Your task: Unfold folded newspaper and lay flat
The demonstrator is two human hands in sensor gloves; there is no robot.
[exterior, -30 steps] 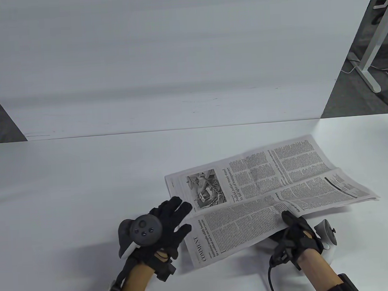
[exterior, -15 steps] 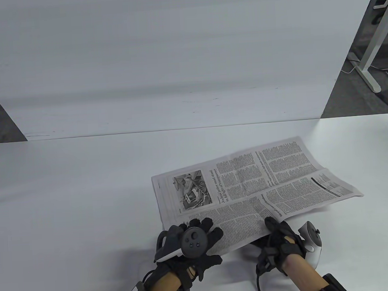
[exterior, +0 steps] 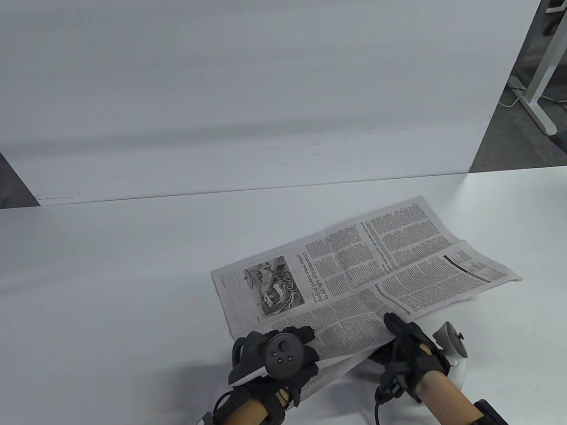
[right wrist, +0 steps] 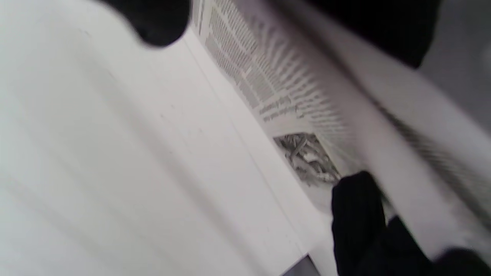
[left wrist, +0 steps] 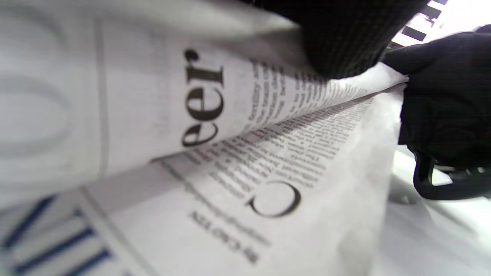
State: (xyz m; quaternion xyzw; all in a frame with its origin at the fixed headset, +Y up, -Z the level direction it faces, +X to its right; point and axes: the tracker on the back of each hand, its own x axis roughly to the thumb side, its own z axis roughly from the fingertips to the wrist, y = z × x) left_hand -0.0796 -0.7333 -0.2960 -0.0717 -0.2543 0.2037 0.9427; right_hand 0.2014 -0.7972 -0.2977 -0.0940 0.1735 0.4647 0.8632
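A folded newspaper [exterior: 359, 265] lies slanted on the white table [exterior: 100, 281], right of centre, with a photo and the fold crease facing up. My left hand [exterior: 296, 346] grips its near left corner, fingers curled over the top sheet. My right hand [exterior: 396, 328] pinches the near edge further right, thumb on top. The near edge is raised off the table between the two hands. In the left wrist view the newspaper [left wrist: 268, 161] shows its sheets parted, with my right hand [left wrist: 441, 96] at the far side. The right wrist view is blurred and shows the newspaper [right wrist: 276, 88] from underneath.
A tall white panel [exterior: 256, 79] stands along the table's far edge. To the right behind it, a white desk leg [exterior: 540, 86] and cables sit on the grey floor. Bare tabletop stretches to the left of the paper and beyond it.
My left hand moved right from the bare table onto the paper's near left corner and gripped it. The newspaper slid left, and its near edge rose.
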